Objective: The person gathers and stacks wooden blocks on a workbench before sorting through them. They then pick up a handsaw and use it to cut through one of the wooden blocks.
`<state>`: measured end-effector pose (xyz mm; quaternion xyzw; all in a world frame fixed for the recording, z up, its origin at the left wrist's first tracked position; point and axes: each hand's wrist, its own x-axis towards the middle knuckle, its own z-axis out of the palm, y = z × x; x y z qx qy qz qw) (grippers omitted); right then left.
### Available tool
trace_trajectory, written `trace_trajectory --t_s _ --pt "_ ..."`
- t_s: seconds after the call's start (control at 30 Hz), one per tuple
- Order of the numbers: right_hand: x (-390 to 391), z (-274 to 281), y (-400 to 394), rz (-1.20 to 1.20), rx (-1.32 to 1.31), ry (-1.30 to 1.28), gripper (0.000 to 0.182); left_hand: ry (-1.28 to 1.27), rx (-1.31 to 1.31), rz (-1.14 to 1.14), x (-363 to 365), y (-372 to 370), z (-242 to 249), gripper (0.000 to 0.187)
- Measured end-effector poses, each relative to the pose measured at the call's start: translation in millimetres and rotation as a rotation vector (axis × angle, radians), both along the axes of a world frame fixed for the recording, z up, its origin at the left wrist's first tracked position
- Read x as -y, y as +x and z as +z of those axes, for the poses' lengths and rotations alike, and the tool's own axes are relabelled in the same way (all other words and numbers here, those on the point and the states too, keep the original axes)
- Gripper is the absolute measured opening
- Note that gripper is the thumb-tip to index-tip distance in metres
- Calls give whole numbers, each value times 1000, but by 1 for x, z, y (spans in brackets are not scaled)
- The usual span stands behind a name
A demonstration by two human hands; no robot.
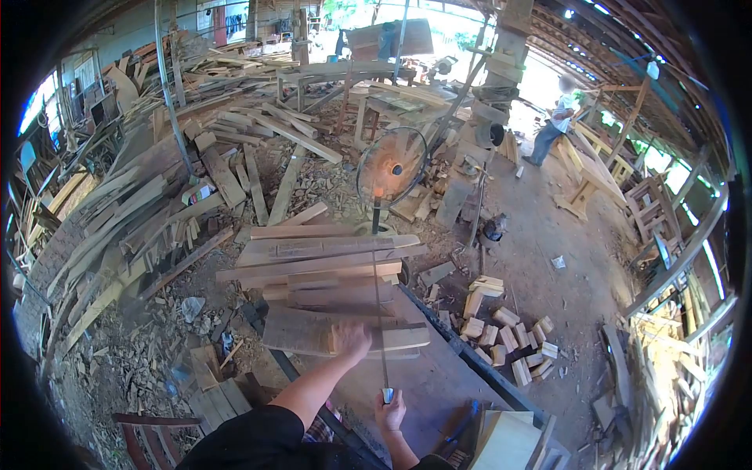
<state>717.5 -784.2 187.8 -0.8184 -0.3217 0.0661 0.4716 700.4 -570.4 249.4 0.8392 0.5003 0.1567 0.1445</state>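
A tape measure was gripped in the right hand over the near part of the worktable, with the fingers closed around its case. Its metal blade was drawn out away from the hand, across the boards laid over the worktable. The left hand was placed on the nearest wide board, left of the blade; its fingers were blurred, so whether they were open or curled could not be told. Beyond that board, more boards were laid roughly side by side, some overlapping, their left ends reaching past the worktable's left edge.

A round fan was stood just past the far end of the worktable. Cut wood blocks were scattered on the ground to its right, and a pale panel was set at its near right corner. Long planks were heaped well to its left. A person in jeans was seen far beyond it, to the right, beside wooden furniture frames.
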Motion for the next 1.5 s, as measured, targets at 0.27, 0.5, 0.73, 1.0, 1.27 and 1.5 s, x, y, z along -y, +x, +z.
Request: trace_trajectory --t_s 0.27,0.5,0.73,1.0,1.27,1.5 --pt "0 -1 0 -4 7 6 24 74 -15 -20 1 -1 0 30" --pt "0 -3 0 -4 13 11 22 29 -30 -9 6 3 5 36" --pt "-5 -31 3 -17 -382 195 21 -43 28 102 8 15 -1 32" --pt "-1 15 1 50 -119 -109 21 34 -114 162 4 26 -7 37" --pt "46 50 -11 72 -111 -177 22 77 -157 185 1 34 -7 36" --pt "13 62 -6 38 -97 -208 22 90 -197 154 2 28 -17 29"
